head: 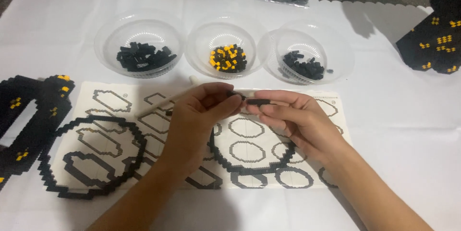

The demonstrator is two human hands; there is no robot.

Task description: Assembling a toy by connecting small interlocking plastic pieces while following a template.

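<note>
A table covered with a white cloth (398,139) with a scalloped far edge fills the view. On it, near the front edge, lies a white instruction sheet (120,91) printed with grey outlines of rings and long octagons. Two open rings built of small black bricks rest on this sheet: a large ring (91,156) towards the left edge and a smaller ring (249,166) near the middle, partly under the hands. At the left edge sits a black brick structure (33,115) dotted with yellow, and at the far right corner a second black and yellow build (434,39). Along the far side stand three clear plastic bowls in a row: the left bowl (140,43) holds black bricks, the middle bowl (224,46) mixed black and yellow bricks, the right bowl (307,53) black bricks. Above the sheet's middle the two hands meet. The left hand (197,120) has its fingers closed around a thin white stick (163,102) that slants away to the left. The right hand (293,115) pinches a small black brick piece (257,101) between thumb and fingertips, held just off the left fingertips, above the smaller ring.
</note>
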